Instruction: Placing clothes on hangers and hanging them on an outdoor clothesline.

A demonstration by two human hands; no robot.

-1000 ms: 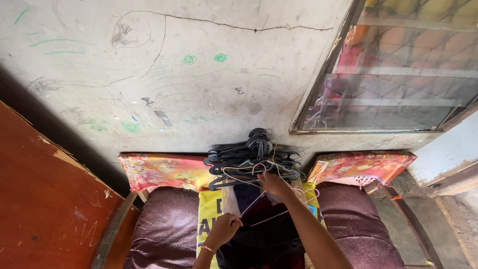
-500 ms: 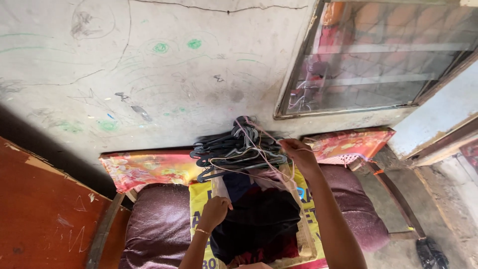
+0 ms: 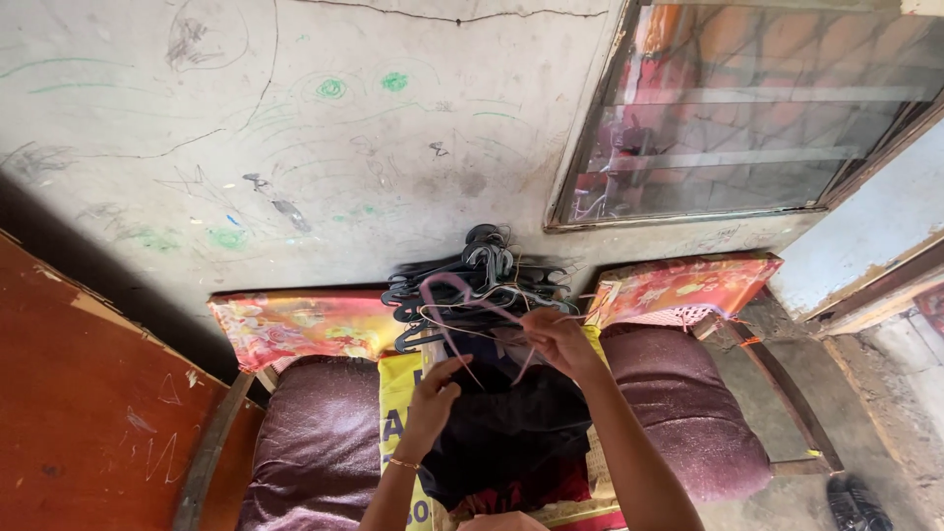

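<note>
A bunch of black plastic hangers (image 3: 482, 280) rests against the scribbled wall above a yellow sack (image 3: 403, 418) full of dark clothes (image 3: 506, 428). My right hand (image 3: 553, 339) grips a thin pink hanger (image 3: 462, 295), whose loop curves up over the black bunch. My left hand (image 3: 435, 398), with a gold bracelet at the wrist, reaches up with fingers apart and touches the lower end of the pink hanger. The sack stands between two purple seat cushions (image 3: 320, 457).
Floral-covered cushions (image 3: 290, 329) lean against the wall on both sides. A reddish wooden board (image 3: 88, 413) stands at the left. A barred window (image 3: 737, 118) sits at the upper right. A wooden seat frame (image 3: 787, 403) and bare floor lie at the right.
My right hand has come down and left from the far side of the hanger bunch, pulling the pink hanger free. My left hand has opened and risen toward it.
</note>
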